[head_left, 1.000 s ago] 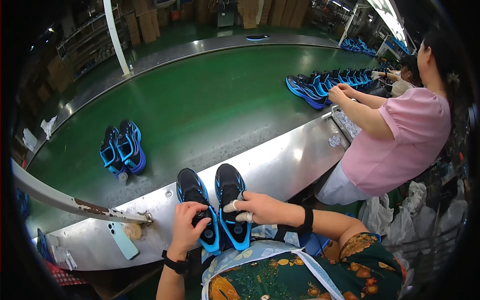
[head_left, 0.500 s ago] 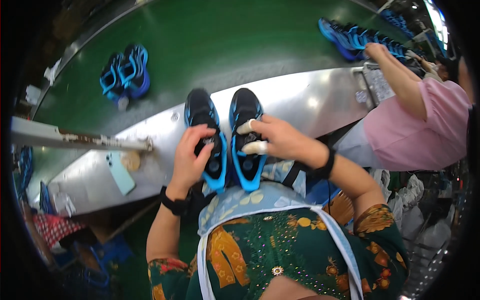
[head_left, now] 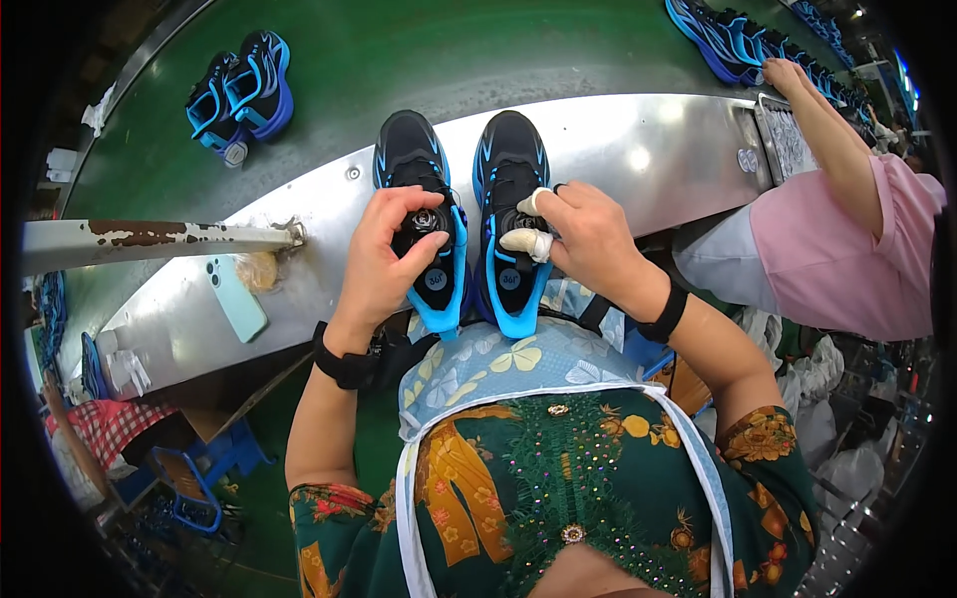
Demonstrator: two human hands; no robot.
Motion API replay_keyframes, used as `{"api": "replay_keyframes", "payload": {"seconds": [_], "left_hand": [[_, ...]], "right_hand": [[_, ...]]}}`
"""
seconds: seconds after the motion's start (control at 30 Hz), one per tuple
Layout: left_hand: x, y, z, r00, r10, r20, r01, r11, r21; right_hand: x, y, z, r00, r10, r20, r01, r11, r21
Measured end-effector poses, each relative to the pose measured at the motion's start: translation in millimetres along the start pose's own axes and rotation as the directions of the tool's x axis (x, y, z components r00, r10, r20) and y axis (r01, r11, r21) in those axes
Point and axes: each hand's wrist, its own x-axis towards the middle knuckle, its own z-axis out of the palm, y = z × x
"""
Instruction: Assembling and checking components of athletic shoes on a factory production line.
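Observation:
A pair of black and bright-blue sports shoes stands side by side in front of me, toes pointing away, heels close to my apron. Over the tongue of the left shoe (head_left: 410, 143) is my left hand (head_left: 384, 239), its thumb and fingers apart around a round lace dial (head_left: 426, 220) that shows between them. My right hand (head_left: 583, 234) is at the right shoe (head_left: 512, 145). Pale finger covers sheathe its thumb and a finger, which close on that shoe's dark lace dial (head_left: 514, 221), partly hidden by them.
The shoes stand on a metal ledge (head_left: 638, 164) beside a green belt (head_left: 429, 50). Another pair of shoes (head_left: 241, 95) sits far left. A chipped metal bar (head_left: 150, 237) juts in above a mint phone (head_left: 237, 299). At right, a person in pink (head_left: 847, 249) reaches toward a shoe row (head_left: 723, 45).
The view has shifted, so the belt and far shoes sit higher in the picture. Both hands stay at the dials, with only slight finger movement.

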Motion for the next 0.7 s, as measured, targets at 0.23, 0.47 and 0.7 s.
{"api": "replay_keyframes", "payload": {"seconds": [0.23, 0.47, 0.7], "left_hand": [[4.6, -4.9, -0.5, 1.0, -0.023, 0.006, 0.023, 1.0, 0.001], [7.1, -3.9, -1.0, 0.998, -0.064, 0.019, 0.064, 0.997, 0.045], [7.2, 0.2, -3.9, 1.0, 0.013, -0.015, -0.011, 0.991, 0.136]], "right_hand": [[-2.8, 1.7, 4.6, 0.995, -0.037, -0.089, 0.04, 0.999, 0.029], [-1.4, 9.2, -2.3, 0.996, -0.01, 0.085, -0.009, 0.974, 0.225], [6.8, -2.8, -23.5, 0.951, 0.15, 0.269, -0.239, 0.911, 0.337]]}}
